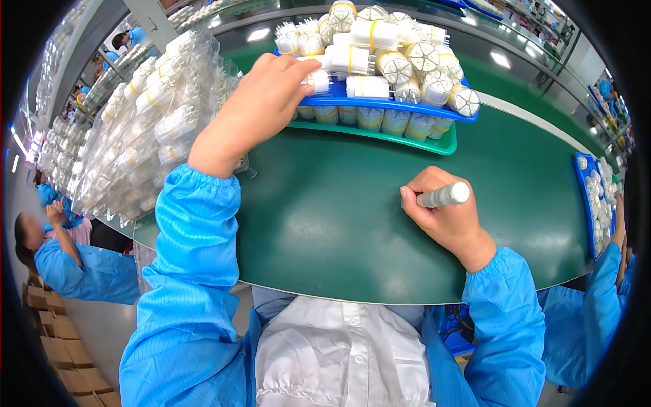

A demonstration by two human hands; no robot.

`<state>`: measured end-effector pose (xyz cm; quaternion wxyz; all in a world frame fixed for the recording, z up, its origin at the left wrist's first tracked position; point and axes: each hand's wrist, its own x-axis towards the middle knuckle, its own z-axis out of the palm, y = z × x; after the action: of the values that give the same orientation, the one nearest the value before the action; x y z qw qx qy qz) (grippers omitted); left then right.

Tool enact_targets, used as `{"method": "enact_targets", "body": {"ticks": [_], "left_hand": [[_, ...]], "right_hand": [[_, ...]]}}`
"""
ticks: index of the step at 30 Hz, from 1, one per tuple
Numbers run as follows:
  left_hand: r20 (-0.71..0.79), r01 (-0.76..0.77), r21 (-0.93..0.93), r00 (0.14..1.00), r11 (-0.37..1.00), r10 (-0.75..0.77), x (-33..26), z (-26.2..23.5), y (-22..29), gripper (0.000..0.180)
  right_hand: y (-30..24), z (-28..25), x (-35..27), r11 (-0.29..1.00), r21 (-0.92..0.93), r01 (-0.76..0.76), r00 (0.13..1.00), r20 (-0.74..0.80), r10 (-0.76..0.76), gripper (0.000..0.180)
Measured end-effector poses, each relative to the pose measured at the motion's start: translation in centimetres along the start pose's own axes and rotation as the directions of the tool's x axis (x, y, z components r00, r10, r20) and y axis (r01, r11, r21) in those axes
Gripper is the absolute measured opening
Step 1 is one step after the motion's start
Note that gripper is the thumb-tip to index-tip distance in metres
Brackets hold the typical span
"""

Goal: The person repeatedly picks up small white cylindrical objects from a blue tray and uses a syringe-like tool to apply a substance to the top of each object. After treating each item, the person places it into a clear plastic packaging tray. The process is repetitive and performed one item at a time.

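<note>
My left hand (254,105) reaches over the left end of a blue tray (424,108). Its bent fingers are on a white cylindrical part (317,81), partly hidden beneath them. Heaped in the tray are many similar white parts (374,34), several with yellow bands and round ends divided like a wheel. Below it, a green tray (444,145) holds more banded cylinders. Above the middle of the table, my right hand (447,217) is closed round a thick pale marker (444,195), held like a pen with its white end up; its lower tip is hidden.
Clear plastic bags of white parts (152,115) are piled high beside my left arm. The green table (319,224) curves along my front. Another blue tray (588,203) lies at the far right, near a co-worker's blue sleeve (605,275). Another person (81,261) sits at left.
</note>
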<state>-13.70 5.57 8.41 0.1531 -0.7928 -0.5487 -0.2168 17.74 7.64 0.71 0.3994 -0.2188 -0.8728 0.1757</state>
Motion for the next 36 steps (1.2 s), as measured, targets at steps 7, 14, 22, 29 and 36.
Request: {"method": "enact_targets", "body": {"ticks": [7, 14, 22, 29, 36], "left_hand": [[0.172, 0.218, -0.74, 0.976, 0.636, -0.134, -2.0, -2.8, 5.9, 0.053], [0.221, 0.228, -0.765, 0.971, 0.602, -0.087, -5.4, 5.0, 12.4, 0.059], [0.251, 0.323, -0.759, 0.946, 0.566, -0.205, -6.2, 5.6, 12.2, 0.053], [0.213, 0.253, -0.765, 0.967, 0.592, -0.139, -5.8, 5.7, 14.1, 0.059], [0.09, 0.155, -0.723, 0.987, 0.673, -0.131, -5.9, 6.3, 14.7, 0.056]], "right_hand": [[0.1, -0.4, -0.2, 0.984, 0.109, -0.141, 0.988, -0.041, 0.146, 0.016], [-1.3, -1.2, 0.4, 0.663, 0.501, -0.556, 0.82, 0.201, 0.536, 0.02], [-0.6, -1.2, 0.2, 0.77, 0.424, -0.477, 0.874, 0.136, 0.466, 0.014], [-1.5, -1.9, 0.3, 0.847, 0.427, -0.315, 0.933, -0.027, 0.36, 0.013], [-1.5, -1.8, 0.2, 0.929, 0.261, -0.261, 0.959, -0.044, 0.282, 0.016]]}}
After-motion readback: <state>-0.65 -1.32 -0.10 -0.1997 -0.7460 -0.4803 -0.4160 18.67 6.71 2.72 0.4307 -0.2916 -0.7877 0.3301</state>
